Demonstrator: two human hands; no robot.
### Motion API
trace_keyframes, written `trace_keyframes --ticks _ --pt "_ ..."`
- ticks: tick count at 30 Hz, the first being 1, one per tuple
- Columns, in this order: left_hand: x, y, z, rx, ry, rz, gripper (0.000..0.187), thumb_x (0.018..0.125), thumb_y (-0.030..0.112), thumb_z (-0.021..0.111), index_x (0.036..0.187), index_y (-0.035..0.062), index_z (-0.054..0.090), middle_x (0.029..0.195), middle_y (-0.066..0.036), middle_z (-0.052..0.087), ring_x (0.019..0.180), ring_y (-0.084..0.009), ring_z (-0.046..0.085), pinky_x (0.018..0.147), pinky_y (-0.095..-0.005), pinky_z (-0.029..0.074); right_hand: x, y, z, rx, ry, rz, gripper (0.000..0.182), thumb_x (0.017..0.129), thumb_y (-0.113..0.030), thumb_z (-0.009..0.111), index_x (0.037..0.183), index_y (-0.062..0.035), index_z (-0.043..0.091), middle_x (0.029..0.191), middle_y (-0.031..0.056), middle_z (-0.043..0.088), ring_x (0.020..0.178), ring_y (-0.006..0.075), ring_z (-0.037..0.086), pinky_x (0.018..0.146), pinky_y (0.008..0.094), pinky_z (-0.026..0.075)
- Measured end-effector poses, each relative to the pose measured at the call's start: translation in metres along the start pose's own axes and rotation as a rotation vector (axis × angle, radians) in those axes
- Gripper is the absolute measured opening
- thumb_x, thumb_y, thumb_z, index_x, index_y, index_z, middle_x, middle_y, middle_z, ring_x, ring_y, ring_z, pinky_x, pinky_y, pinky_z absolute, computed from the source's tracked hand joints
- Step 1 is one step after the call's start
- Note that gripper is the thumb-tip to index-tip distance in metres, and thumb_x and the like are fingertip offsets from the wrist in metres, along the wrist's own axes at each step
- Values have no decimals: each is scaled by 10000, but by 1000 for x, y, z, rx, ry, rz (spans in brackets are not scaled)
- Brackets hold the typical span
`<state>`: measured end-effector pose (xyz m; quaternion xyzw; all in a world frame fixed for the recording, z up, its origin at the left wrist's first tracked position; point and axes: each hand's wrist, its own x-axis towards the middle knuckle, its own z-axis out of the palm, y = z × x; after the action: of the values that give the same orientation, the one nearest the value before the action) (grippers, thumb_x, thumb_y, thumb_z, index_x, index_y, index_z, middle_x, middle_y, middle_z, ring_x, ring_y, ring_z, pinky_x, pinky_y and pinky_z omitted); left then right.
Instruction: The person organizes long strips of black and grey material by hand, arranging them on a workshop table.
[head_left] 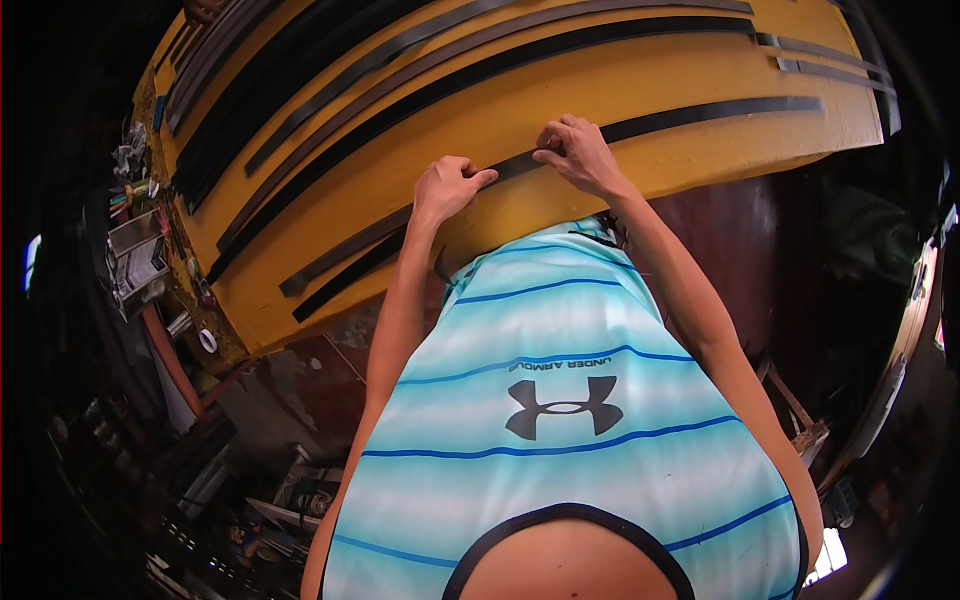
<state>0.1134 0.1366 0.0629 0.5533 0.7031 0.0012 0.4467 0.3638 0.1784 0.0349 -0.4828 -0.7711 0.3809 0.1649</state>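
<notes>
Both hands work along a long, narrow, leather-like strap near the front edge of a yellow table (700, 165). My left hand (452, 190) is closed, with thumb and fingertips pinched at the edge of the dark brown strap (517, 166). Further right, my right hand (580, 157) pinches the same strap with its fingers curled. A black strap (715, 115) runs out to the right from under my right hand. Left of my left hand, a brown end and a shorter black end (345, 280) lie side by side. My fingers hide how the brown and black pieces meet.
Several long black and brown straps (480, 88) lie across the table beyond my hands. Two short strap ends (830, 70) overhang the right edge. A tape roll (207, 341) and small tools crowd the left edge. Another person's hand (203, 10) shows at the far upper left.
</notes>
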Motion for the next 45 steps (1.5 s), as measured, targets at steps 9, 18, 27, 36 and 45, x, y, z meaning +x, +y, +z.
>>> trace_keyframes --ticks 9,18,27,36,45 --pt "12 -4 0 17 -37 67 436 880 501 736 817 69 744 673 -49 718 676 -198 701 684 -354 522 -2 14 10 -48 100 -53 180 851 -241 778 1023 -194 753 921 39 609 978 253 571 943 401 396" --pt "6 -3 4 35 -26 42 418 872 520 716 823 107 750 713 -42 741 758 -235 733 736 -393 547 -9 13 11 -126 73 -92 183 877 -251 764 1059 -241 766 944 34 560 971 238 544 937 392 384" --pt "7 1 6 23 -9 10 397 881 482 751 823 89 739 662 -34 716 641 -174 695 652 -339 514 -11 7 12 -168 69 -127 176 936 -245 702 1098 -262 767 1026 35 570 1015 228 545 951 383 362" --pt "6 -1 1 -2 -52 -49 411 874 464 773 790 63 733 638 -44 699 594 -147 660 620 -323 493 -3 4 6 -121 27 -69 186 916 -238 720 1089 -254 786 1006 43 576 1018 234 550 954 388 365" --pt "3 3 3 21 -43 -71 391 877 483 744 842 95 757 674 -27 721 651 -178 694 677 -350 524 -4 -2 4 -98 17 -35 189 872 -201 753 1053 -216 808 958 57 592 986 235 578 927 381 396"
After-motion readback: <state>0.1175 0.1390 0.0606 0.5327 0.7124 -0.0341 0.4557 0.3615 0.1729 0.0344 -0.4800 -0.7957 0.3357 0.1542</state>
